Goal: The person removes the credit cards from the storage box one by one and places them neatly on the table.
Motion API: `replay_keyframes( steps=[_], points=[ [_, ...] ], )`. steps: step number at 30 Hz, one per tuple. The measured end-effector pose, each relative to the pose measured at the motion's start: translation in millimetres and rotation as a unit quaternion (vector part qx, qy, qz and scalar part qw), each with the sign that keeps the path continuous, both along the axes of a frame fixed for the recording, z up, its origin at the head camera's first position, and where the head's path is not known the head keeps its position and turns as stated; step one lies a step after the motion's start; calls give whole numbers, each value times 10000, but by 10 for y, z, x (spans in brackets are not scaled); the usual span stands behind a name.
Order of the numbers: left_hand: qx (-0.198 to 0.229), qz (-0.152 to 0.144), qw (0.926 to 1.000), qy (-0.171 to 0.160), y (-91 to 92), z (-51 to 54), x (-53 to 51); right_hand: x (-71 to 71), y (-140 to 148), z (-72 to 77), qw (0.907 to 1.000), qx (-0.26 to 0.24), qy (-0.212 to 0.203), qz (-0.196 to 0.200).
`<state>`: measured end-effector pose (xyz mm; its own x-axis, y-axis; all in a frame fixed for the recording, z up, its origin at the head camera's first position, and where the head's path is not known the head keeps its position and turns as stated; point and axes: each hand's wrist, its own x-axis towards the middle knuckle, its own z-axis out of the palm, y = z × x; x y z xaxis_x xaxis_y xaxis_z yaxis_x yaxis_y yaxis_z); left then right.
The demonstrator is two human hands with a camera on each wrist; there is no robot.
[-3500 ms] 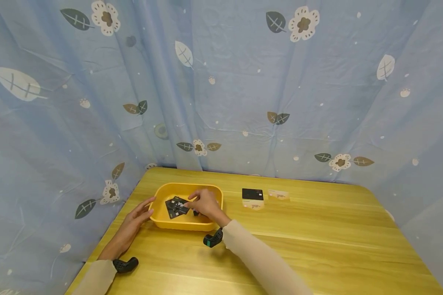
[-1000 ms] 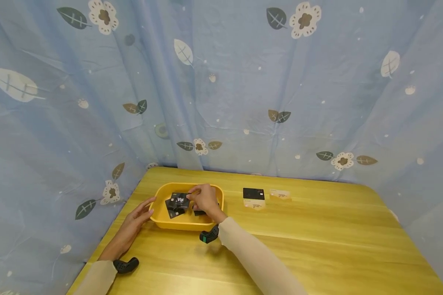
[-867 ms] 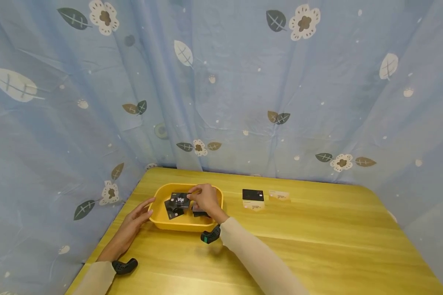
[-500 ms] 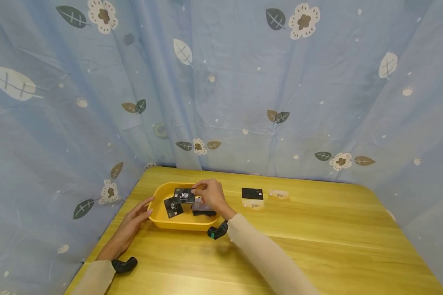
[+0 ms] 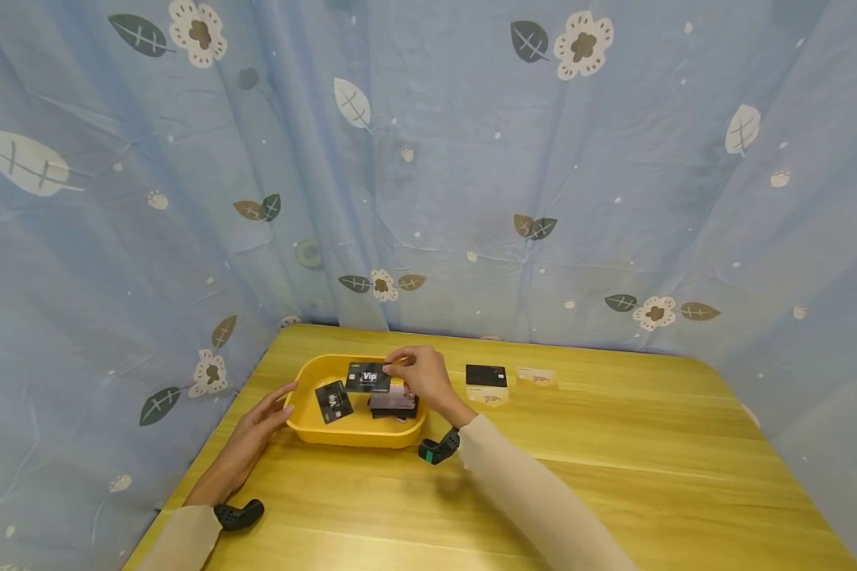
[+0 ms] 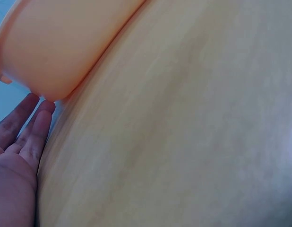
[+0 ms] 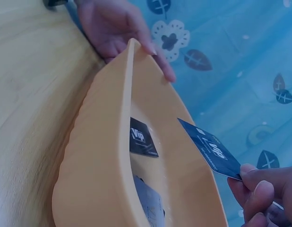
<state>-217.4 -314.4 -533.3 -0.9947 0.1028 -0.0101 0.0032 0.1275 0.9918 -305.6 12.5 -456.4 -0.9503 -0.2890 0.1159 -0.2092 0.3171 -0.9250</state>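
In the head view a yellow bin (image 5: 357, 436) stands on the table's left side. The left hand (image 5: 250, 440) rests its fairly straight fingers against the bin's left end; the left wrist view has them (image 6: 25, 132) at its outer wall (image 6: 65, 42). Between thumb and fingers, the right hand (image 5: 432, 382) pinches the right end of a black "Vip" card (image 5: 367, 377), raised over the bin's far part. The right wrist view shows this card (image 7: 214, 151) tilted. A second "Vip" card (image 5: 333, 402) lies inside at left, and a pile of cards (image 5: 393, 403) at right.
Right of the bin, a black card (image 5: 486, 375) lies directly behind a pale gold card (image 5: 487, 396) on the table (image 5: 600, 468). Another pale gold card (image 5: 536, 376) lies farther right. A blue patterned curtain (image 5: 457, 182) hangs behind and beside the table.
The right hand has moved up and right with the pinched card, uncovering the second "Vip" card and more of the pile. The left hand has stayed at the bin's left end.
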Motion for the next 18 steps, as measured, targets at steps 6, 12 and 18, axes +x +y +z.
replay_keyframes(
  steps=[6, 12, 18],
  points=[
    [10, -30, 10000, 27, 3, 9, 2, 17, 133, 23, 9999, 88, 106, 52],
    [-32, -19, 10000, 22, -7, 3, 9, 29, 265, 57, 9999, 32, 115, 96],
    [-38, -14, 10000, 35, -5, 4, 3, 27, 404, 66, 9998, 89, 184, 49]
  ],
)
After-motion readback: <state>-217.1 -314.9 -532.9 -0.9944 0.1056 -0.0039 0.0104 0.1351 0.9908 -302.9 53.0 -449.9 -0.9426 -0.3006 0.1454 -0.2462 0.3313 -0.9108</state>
